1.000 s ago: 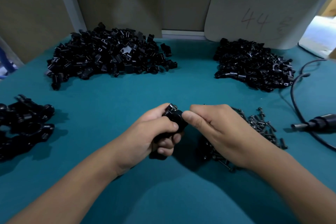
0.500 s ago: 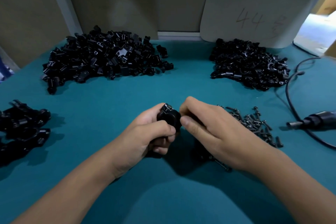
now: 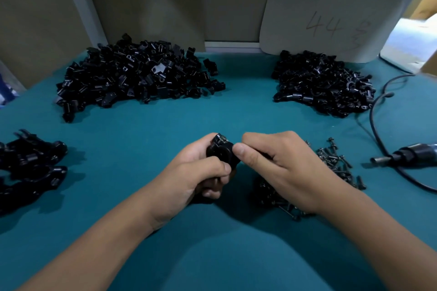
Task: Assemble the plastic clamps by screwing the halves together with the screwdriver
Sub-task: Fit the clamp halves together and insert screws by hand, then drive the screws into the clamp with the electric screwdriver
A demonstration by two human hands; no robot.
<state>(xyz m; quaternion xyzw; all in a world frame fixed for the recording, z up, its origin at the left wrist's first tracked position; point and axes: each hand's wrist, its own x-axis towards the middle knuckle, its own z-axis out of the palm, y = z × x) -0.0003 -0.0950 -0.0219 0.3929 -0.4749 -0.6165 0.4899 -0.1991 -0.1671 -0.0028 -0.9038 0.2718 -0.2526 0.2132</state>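
Note:
My left hand (image 3: 196, 172) grips a black plastic clamp (image 3: 221, 152) above the teal table, fingers curled round it. My right hand (image 3: 279, 165) meets it from the right, thumb and fingers pinching at the clamp's side; what they pinch is hidden. Dark screws (image 3: 338, 160) lie scattered under and right of my right hand. The black electric screwdriver (image 3: 411, 155) lies at the far right, tip pointing left, untouched.
Two heaps of black clamp halves sit at the back: a large one (image 3: 134, 75) on the left, a smaller one (image 3: 324, 82) on the right. Assembled clamps (image 3: 30, 165) lie at the left edge. The screwdriver's cable (image 3: 376, 116) loops on the right. A white board (image 3: 331, 19) leans behind.
Both hands stay together at the clamp. My right hand's fingers have shifted slightly against the clamp; the view has shifted a little.

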